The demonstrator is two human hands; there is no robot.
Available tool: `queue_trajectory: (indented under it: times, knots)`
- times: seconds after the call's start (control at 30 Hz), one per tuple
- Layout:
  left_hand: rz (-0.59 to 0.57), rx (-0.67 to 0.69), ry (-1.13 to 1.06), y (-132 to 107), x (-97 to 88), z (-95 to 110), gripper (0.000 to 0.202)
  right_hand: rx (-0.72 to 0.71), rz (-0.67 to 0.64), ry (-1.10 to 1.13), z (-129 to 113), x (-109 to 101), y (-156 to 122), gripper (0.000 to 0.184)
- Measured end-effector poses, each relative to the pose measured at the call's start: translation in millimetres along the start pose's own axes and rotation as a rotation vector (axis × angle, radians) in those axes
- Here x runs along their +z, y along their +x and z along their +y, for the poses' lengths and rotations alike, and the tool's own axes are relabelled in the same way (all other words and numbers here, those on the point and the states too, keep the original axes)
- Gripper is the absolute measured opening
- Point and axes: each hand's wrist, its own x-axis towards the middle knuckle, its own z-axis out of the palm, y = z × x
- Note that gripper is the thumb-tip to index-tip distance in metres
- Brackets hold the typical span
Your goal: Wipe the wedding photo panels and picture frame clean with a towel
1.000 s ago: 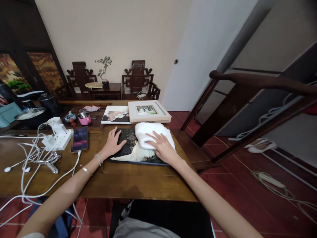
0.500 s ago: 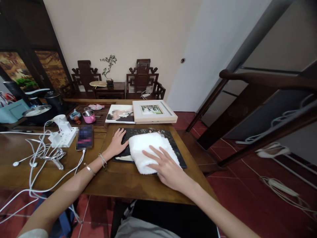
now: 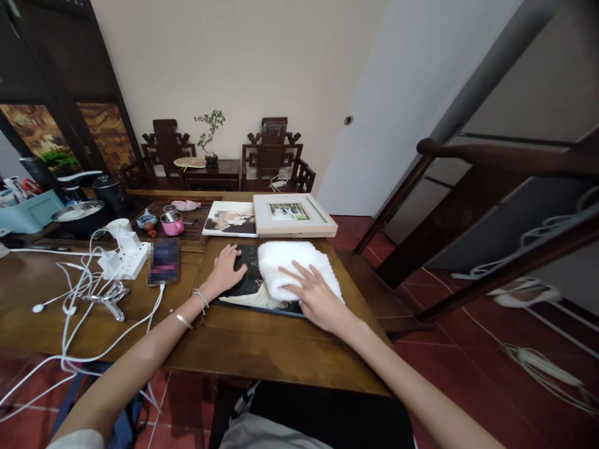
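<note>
A dark photo panel (image 3: pixel 248 274) with a pale dress in its picture lies flat on the wooden table (image 3: pixel 281 349). On its left edge rests my left hand (image 3: pixel 228 268), open, the thumb held apart from the fingers. A folded, fluffy white towel (image 3: pixel 292 259) covers the middle and right part of the panel. My right hand (image 3: pixel 318 296) lies flat on the towel's near side with its fingers spread, pressing on it from above. The panel's right part is hidden under the towel.
Behind the panel lie a framed photo (image 3: pixel 294 215) and a photo board (image 3: pixel 229 218). To the left are a phone (image 3: pixel 163 262), a power strip (image 3: pixel 126 259) with tangled white cables, and a pink cup (image 3: pixel 172 222). A wooden chair (image 3: pixel 449 218) stands at the right.
My right hand and the towel have shifted to the right and slightly away over the panel, baring more of its lower left picture. My left hand stays at the left edge.
</note>
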Motion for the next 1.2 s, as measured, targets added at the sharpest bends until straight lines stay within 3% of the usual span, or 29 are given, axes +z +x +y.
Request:
queue_trajectory:
  times: [0.1,0.17,0.4,0.53,0.7,0.83,0.93,1.2]
  knots:
    - [-0.012,0.008,-0.025,-0.1,-2.4,-2.7,0.04,-0.119,-0.017,0.031,-17.4,-6.7,-15.7,0.059]
    - [-0.025,0.023,-0.04,-0.5,-4.0,-4.3,0.042,-0.142,-0.01,0.054,-14.2,-7.6,-18.8,0.059]
    - [-0.019,0.051,-0.046,-5.6,-2.6,-2.8,0.051,0.079,0.035,0.01,45.7,5.7,5.8,0.064]
    - [-0.047,0.076,-0.075,-19.1,-7.3,-4.3,0.055,0.093,0.037,-0.013,56.1,11.5,10.9,0.065]
    - [-0.079,0.111,-0.092,-28.2,-16.2,-7.7,0.054,0.073,0.036,0.023,32.3,6.3,-4.1,0.064]
    - [-0.122,0.113,-0.078,-24.0,-15.7,-8.5,0.055,-0.054,-0.004,0.054,-1.7,-5.2,-21.0,0.062]
    - [-0.141,0.123,-0.052,-22.6,-13.1,-8.4,0.056,-0.109,-0.023,0.071,-8.8,-9.8,-24.7,0.06]
    - [-0.133,0.133,-0.037,-22.8,-10.0,-11.8,0.054,0.138,-0.018,-0.007,38.8,0.2,31.1,0.06]
